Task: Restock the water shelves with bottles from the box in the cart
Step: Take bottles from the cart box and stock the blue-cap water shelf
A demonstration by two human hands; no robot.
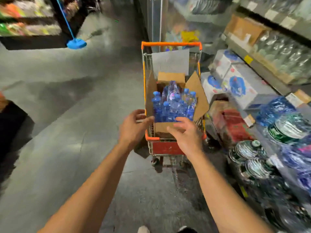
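An orange-rimmed wire cart (171, 44) stands in the aisle ahead. In it sits an open cardboard box (196, 91) with its flaps up, filled with several blue-capped water bottles (174, 101). My left hand (133, 126) reaches toward the box's near left corner, fingers loosely spread and holding nothing. Over the box's near edge hovers my right hand (186, 133), fingers relaxed and empty. The water shelves (262, 68) run along the right, blurred, with shrink-wrapped bottle packs (276, 111) on the lower level.
A blue mop (76, 43) leans at the far left by a snack shelf (28, 24). White and blue cartons (235, 78) and a red pack (234, 125) sit on the floor right of the cart. Grey floor (67, 148) stretches to the left.
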